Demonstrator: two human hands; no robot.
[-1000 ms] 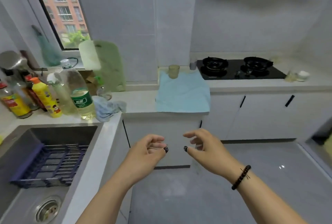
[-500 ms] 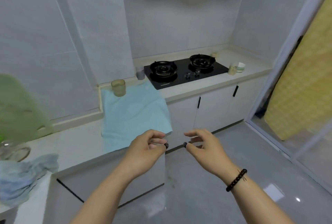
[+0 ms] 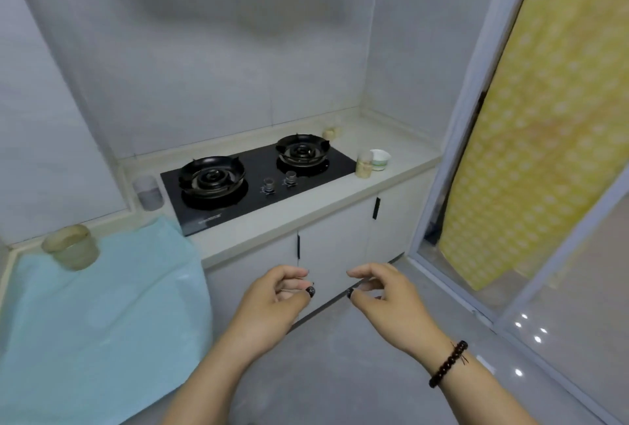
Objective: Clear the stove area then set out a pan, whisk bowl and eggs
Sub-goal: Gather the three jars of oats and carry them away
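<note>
I see both hands empty, fingers loosely curled: left hand, right hand. Stove well beyond them; counter edge between. Cups right of stove, one cup left.

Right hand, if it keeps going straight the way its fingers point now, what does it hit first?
The right hand holds nothing, fingers pointing up-left toward the left hand. Straight on, it would probably meet that hand's fingertips first, if both are at similar depth; otherwise the white cabinet door.
</note>
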